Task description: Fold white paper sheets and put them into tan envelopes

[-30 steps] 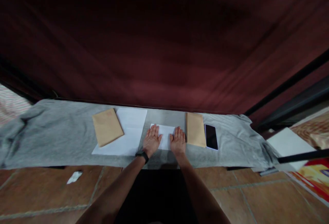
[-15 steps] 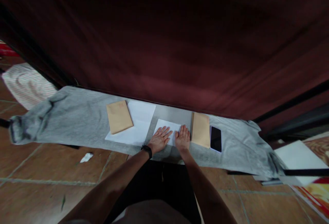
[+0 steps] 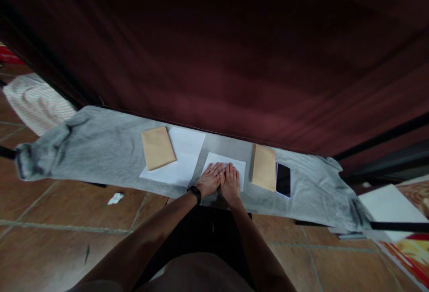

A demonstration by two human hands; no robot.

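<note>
While both forearms reach forward from the near edge, the left hand (image 3: pixel 210 180) and the right hand (image 3: pixel 230 182) lie flat, palms down, on a small white paper (image 3: pixel 223 158). Position of paper: near the middle of a long gray cloth (image 3: pixel 107 142), its far edge and right-hand corner showing beyond the fingers. Left hand: fingers extended and slightly fanned, slanting toward the right; nothing pinched. Right hand: fingers straight and nearly parallel, pointing away from the body; nothing pinched. The two hands meet or almost meet over the paper; from where I stand I cannot tell whether the left fingertips touch the right thumb. A dark band (image 3: pixel 195 193) circles the left wrist. To the left, a larger white sheet (image 3: pixel 187 146) lies on the cloth, partly covered by a tan packet (image 3: pixel 157 148) set askew. To the right, apart from the hands, a second tan packet (image 3: pixel 264 167) rests just beside a dark-screened phone (image 3: pixel 283 180). Behind the cloth rises a dark red curtain (image 3: pixel 214 99). Below, on the tiled floor (image 3: pixel 67 211), one crumpled white scrap (image 3: pixel 115 198).
</note>
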